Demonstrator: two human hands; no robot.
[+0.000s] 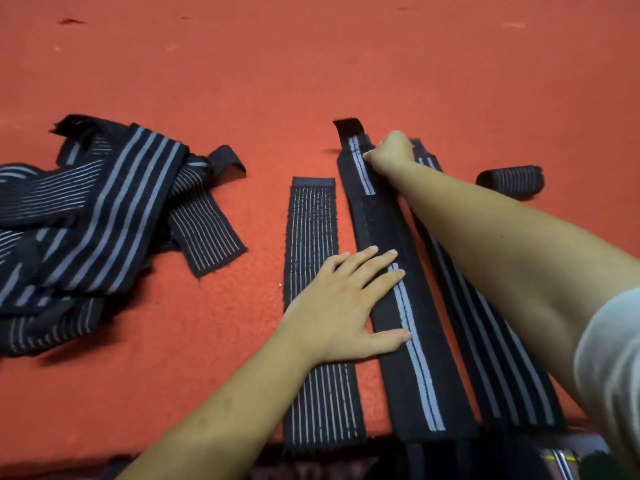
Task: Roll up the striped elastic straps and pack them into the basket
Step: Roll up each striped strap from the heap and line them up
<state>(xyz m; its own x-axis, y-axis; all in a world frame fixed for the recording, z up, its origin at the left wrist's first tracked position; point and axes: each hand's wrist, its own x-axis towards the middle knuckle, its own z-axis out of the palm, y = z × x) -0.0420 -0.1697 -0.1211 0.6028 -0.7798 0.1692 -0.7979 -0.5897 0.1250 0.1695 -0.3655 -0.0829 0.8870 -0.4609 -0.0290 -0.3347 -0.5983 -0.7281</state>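
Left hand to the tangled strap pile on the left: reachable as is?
Probably yes. The left hand lies flat on the laid-out straps, and only bare red surface separates it from the tangled pile.

the right forearm (485, 244) covers much of the rightmost strap (498, 358), and the left hand (341, 306) hides the middle of the thin-striped strap (311, 216). the tangled pile of straps (79, 220) runs off the left edge. dark shapes along the bottom edge (450, 459) are blurred, perhaps more strap ends.
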